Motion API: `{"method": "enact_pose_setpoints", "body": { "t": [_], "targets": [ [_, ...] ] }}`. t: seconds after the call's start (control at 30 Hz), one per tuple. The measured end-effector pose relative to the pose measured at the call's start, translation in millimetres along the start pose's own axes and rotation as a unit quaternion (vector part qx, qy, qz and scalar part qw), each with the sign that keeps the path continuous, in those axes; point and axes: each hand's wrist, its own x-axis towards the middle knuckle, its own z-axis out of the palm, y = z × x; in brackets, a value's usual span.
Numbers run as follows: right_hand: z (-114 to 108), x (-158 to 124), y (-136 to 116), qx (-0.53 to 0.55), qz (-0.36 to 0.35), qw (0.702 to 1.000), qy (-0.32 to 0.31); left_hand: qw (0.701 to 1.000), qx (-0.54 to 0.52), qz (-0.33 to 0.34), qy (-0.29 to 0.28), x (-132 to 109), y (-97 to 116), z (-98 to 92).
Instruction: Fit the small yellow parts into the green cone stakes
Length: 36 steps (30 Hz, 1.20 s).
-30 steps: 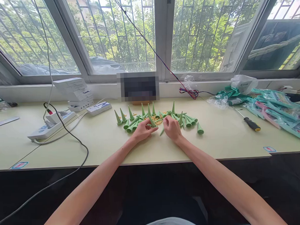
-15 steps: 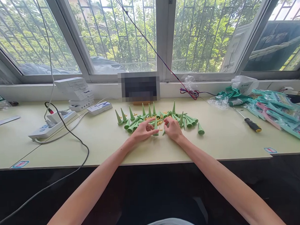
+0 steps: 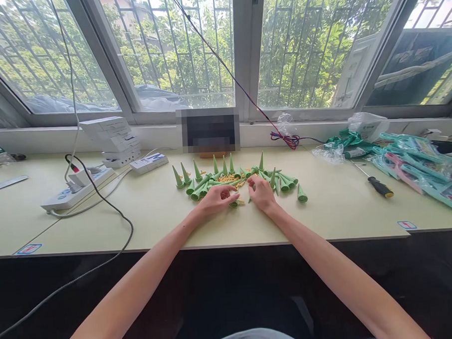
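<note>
Several green plastic cones [image 3: 282,183] lie and stand in a heap on the pale desk [image 3: 164,217], mixed with small yellow pieces [image 3: 228,178]. My left hand [image 3: 216,199] rests at the near edge of the heap, its fingers closed round one green cone [image 3: 234,204] whose wide end points toward me. My right hand [image 3: 261,193] is just to its right, fingers curled in a pinch on something small that I cannot make out. The two hands are a few centimetres apart.
A white power strip [image 3: 75,190] with a black cable [image 3: 119,214] lies at left, near stacked white boxes [image 3: 114,139]. A black-and-yellow screwdriver [image 3: 379,187] and teal packets in plastic [image 3: 416,163] lie at right. A blurred dark panel [image 3: 208,130] stands at the window sill.
My left hand has turned the green cone from tip-up to lying low by the desk, and both hands have drawn slightly toward me.
</note>
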Motion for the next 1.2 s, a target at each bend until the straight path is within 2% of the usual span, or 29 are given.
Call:
{"method": "enact_pose_setpoints", "body": {
  "t": [0.17, 0.23, 0.33, 0.4, 0.53, 0.73, 1.2],
  "targets": [
    [1, 0, 0, -0.003, -0.002, 1.000, 0.004, 0.999, 0.019, 0.016, 0.048, 2, 0, 0.5],
    [1, 0, 0, -0.003, 0.000, 1.000, 0.007, 0.993, 0.043, 0.013, 0.110, 3, -3, -0.9],
    [2, 0, 0, -0.002, 0.003, 1.000, 0.010, 0.969, 0.107, 0.019, 0.221, 5, -9, -4.4],
    [2, 0, -1, -0.001, 0.001, 1.000, 0.014, 0.954, 0.158, 0.033, 0.252, 6, -14, -6.2],
    [3, 0, -1, -0.001, -0.006, 1.000, 0.020, 0.947, 0.226, 0.057, 0.223, 7, -22, -5.3],
    [3, -1, -2, -0.004, -0.012, 1.000, 0.023, 0.953, 0.253, 0.056, 0.155, 8, -29, -1.7],
    [3, -8, -19, -0.046, -0.070, 0.995, 0.048, 0.952, 0.255, 0.063, 0.156, 6, -25, -0.7]
  ]
}}
